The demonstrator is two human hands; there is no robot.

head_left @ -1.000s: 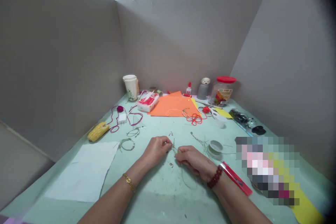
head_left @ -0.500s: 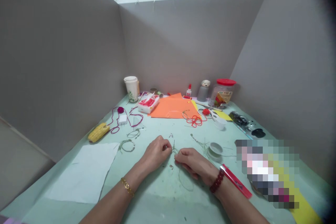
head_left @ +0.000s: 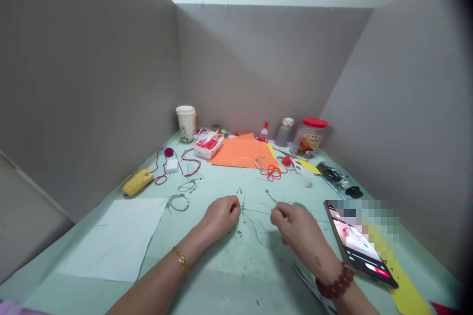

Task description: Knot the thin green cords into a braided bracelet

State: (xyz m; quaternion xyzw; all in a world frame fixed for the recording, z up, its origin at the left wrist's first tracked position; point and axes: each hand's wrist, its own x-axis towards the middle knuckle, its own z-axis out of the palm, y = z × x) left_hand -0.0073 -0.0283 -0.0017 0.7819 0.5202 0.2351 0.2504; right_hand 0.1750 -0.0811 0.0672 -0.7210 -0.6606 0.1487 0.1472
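- Okay, left grip (head_left: 220, 215): curled narrow, knuckles up, fingertips just beside the thin green wire (head_left: 254, 224). Too fine to tell if it's actually pinched.
- Right grip (head_left: 291, 221): drawn into a narrow pinch, with a strand seemingly leaving it toward the back of the bench (head_left: 236, 268).
- Wire lies between both grips, low over the surface. Looks light, soft-bending, a bit springy, and probably slippery, so it's best taken between the fingertips, close to the twisted part.
- Just past the right grip, a wire spool (head_left: 300, 205) is mostly hidden.
- Further out, wire loops (head_left: 177, 203) lie near a white paper sheet (head_left: 111, 238); a phone (head_left: 360, 243) sits right, an orange card (head_left: 244, 152) behind.
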